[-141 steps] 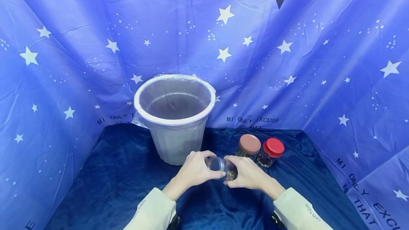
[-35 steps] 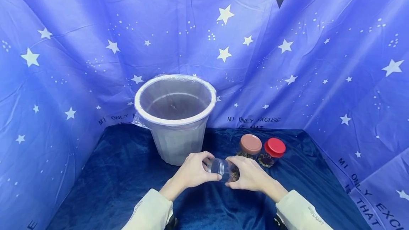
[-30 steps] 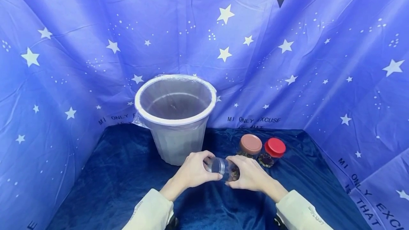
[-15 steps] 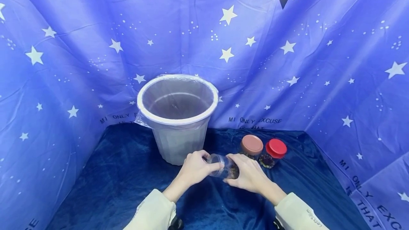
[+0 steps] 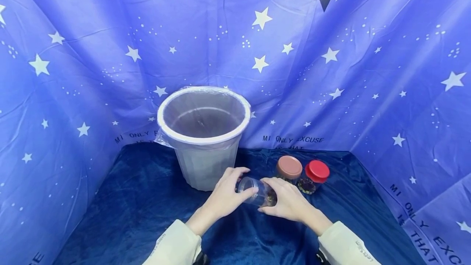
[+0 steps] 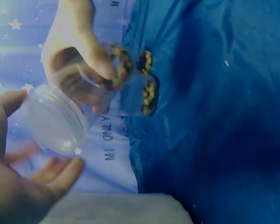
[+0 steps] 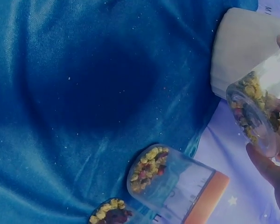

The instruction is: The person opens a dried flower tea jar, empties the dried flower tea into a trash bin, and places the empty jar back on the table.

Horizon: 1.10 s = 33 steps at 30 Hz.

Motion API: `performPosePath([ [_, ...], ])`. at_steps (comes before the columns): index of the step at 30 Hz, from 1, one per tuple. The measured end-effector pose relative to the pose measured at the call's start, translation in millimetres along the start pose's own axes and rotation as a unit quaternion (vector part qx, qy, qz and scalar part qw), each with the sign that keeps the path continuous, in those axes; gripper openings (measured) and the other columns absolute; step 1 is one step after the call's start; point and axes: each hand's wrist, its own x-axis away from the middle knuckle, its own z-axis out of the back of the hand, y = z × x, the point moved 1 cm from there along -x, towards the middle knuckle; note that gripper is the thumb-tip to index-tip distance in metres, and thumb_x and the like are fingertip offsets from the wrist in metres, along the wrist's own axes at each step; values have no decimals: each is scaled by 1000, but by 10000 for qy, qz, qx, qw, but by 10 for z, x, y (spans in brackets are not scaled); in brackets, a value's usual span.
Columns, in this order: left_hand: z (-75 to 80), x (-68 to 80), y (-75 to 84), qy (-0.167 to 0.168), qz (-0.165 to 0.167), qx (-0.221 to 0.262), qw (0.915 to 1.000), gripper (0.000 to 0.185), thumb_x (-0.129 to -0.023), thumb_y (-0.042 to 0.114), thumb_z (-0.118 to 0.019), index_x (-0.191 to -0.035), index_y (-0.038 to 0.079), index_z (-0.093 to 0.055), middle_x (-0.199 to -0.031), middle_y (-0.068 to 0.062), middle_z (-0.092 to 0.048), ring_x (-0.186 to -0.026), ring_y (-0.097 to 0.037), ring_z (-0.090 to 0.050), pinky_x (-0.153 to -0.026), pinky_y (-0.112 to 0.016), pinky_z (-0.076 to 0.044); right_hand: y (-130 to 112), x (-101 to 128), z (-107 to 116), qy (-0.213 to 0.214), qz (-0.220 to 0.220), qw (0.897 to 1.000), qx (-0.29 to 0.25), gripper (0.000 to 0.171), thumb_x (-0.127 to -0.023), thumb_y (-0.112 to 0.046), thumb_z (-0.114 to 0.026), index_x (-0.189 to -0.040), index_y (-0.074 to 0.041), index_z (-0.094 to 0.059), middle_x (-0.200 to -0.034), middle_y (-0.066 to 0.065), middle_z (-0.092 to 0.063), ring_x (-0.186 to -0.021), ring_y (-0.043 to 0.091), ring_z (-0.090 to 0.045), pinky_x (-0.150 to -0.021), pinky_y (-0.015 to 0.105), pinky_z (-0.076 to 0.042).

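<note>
A clear jar [image 5: 260,196] with dried flowers at its base lies tilted between the two hands in the head view. My right hand [image 5: 287,199] grips its lower part, fingers and thumb wrapped around it. The ribbed clear lid end [image 6: 53,119] points toward my left hand [image 5: 223,197]. In the left wrist view the left fingers [image 6: 60,175] are blurred and spread, standing off around that end. Pale yellow and dark red petals are visible through the jar's base [image 7: 254,109] in the right wrist view.
Just beyond the right hand stand two more flower-filled jars, one with a salmon lid [image 5: 289,167], the other with a red lid [image 5: 318,171]. A white bin [image 5: 206,167] lined with a clear bag stands behind the left hand. Dark blue cloth [image 5: 140,203] covers the table; a starry curtain surrounds it.
The left hand has gone from gripping the lid end to spread fingers, lifting slightly. The right hand keeps its grip on the jar, which stays in nearly the same place.
</note>
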Motion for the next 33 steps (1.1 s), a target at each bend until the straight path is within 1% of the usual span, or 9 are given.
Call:
performPosePath([
  [3,25,13,-19,-136,-694,-29,9975,43,-90,41,-68,-128,21,-62,-124,-5,-55,-108,-21,-60,-86,-37,-55,15,6,23,-195,-102,9992,-327,70,-69,-53,-82,-126,-20,-58,-108,-6,-67,-91,8,-62,-74,31,-53],
  [5,53,15,-37,-367,-1027,36,9940,41,-89,35,-71,-127,22,-63,-125,-3,-54,-109,-19,-59,-85,-32,-56,27,10,40,-241,-120,9985,-478,69,-70,-54,-82,-125,-21,-56,-106,-8,-66,-88,6,-61,-72,29,-52],
  [9,99,18,-82,-946,-1329,287,9862,52,-82,16,-79,-130,20,-60,-127,-5,-49,-112,-20,-58,-84,-25,-56,56,28,56,-131,117,9984,-529,67,-69,-53,-83,-123,-22,-57,-106,-11,-65,-89,3,-61,-73,28,-53],
  [12,114,18,-99,-1305,-1391,357,9810,61,-78,3,-78,-133,21,-57,-129,-6,-46,-114,-22,-57,-86,-22,-55,72,47,49,-41,357,9979,-537,66,-68,-50,-85,-122,-22,-57,-107,-12,-64,-90,2,-61,-75,28,-54],
  [15,111,16,-102,-1426,-1440,244,9789,63,-78,1,-77,-134,21,-57,-131,-6,-45,-114,-22,-57,-86,-21,-55,82,55,31,0,488,9973,-540,66,-68,-48,-86,-121,-21,-58,-107,-12,-64,-90,1,-61,-76,27,-55],
  [18,101,14,-94,-1337,-1516,91,9793,60,-78,2,-78,-132,20,-58,-130,-7,-49,-112,-23,-59,-82,-20,-55,87,52,17,-4,490,9976,-499,66,-67,-47,-86,-121,-21,-58,-107,-12,-66,-90,1,-61,-77,27,-55],
  [23,91,20,-93,-1117,-1467,1,9828,60,-74,8,-81,-130,18,-60,-121,-7,-57,-105,-24,-63,-77,-18,-55,76,45,3,-35,451,9979,-472,66,-67,-46,-86,-121,-19,-58,-107,-9,-67,-89,4,-63,-77,29,-55],
  [28,98,19,-100,-868,-1234,-282,9881,59,-73,22,-84,-127,21,-61,-111,-3,-63,-96,-19,-63,-73,-19,-53,46,36,2,-77,414,9983,-413,67,-67,-44,-87,-121,-18,-58,-109,-6,-67,-90,7,-65,-77,30,-56],
  [33,86,7,-100,-731,-853,-469,9926,53,-74,34,-80,-122,22,-62,-104,0,-67,-89,-15,-65,-73,-23,-51,21,21,9,-149,358,9986,-354,67,-67,-43,-86,-121,-17,-58,-109,-6,-67,-88,6,-64,-75,29,-56],
])
